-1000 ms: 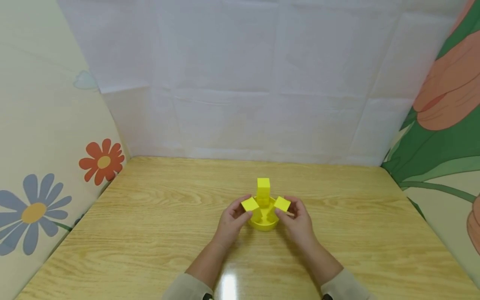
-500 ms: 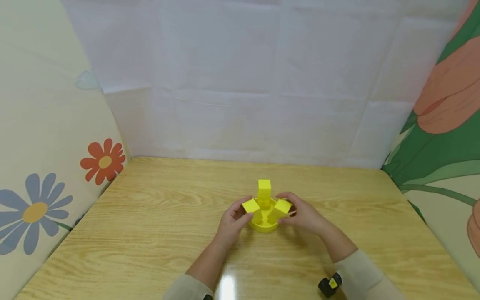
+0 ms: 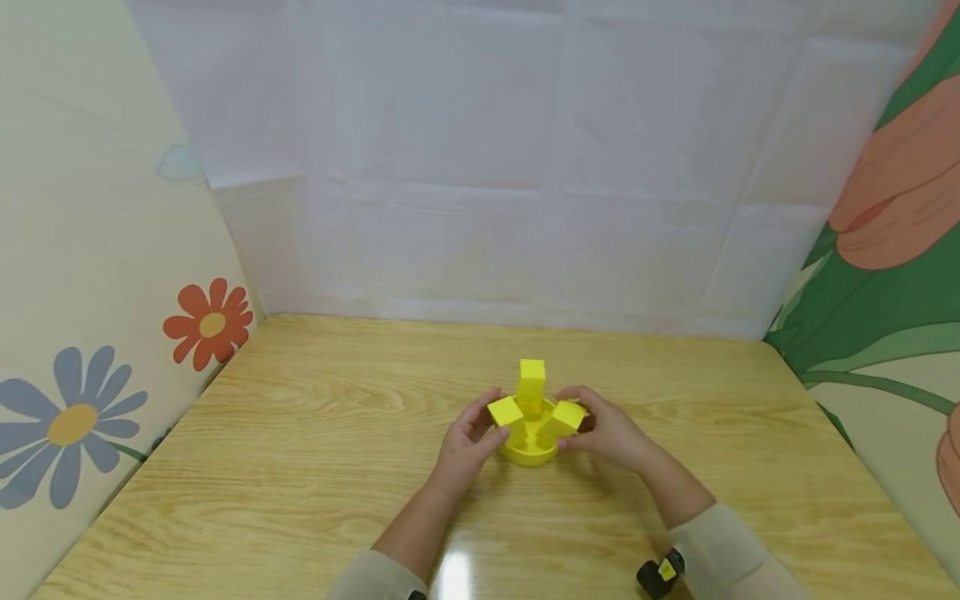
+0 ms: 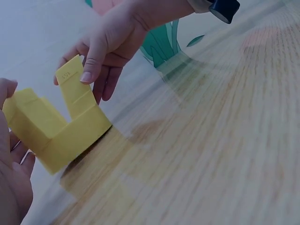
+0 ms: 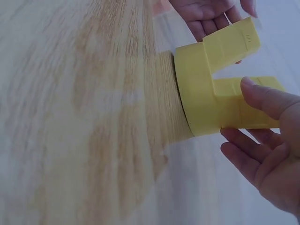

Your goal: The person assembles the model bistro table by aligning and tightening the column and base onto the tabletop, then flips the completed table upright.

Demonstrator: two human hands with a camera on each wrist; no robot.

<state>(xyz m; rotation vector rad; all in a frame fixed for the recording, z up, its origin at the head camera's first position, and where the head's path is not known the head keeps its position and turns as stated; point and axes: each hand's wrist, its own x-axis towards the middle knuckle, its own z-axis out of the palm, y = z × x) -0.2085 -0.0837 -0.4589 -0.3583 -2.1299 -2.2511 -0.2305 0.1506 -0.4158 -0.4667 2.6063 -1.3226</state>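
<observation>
A yellow plastic piece (image 3: 528, 456) with a round, low-walled base stands on the wooden table, three square-topped posts rising from it. My left hand (image 3: 459, 450) holds the left post (image 3: 506, 412), thumb in front and forefinger at its far side. On the other side, the right hand (image 3: 611, 433) grips the right post (image 3: 567, 417) between thumb and fingers. The back post (image 3: 532, 379) stands untouched. Seen from the right wrist, the right thumb (image 5: 262, 96) lies along its post with the fingers underneath. Small raised marks show near the top of one post (image 4: 70, 77) in the left wrist view.
The wooden table (image 3: 337, 400) spreads out around the piece. A white cloth (image 3: 480, 167) hangs behind its far edge, and flower-patterned panels (image 3: 71, 425) flank both sides. A small black device (image 3: 660, 573) sits at the right wrist.
My right hand has turned its wrist outward to the right, and its thumb has slid from the front of the right post to lower on its side. The left hand keeps its hold.
</observation>
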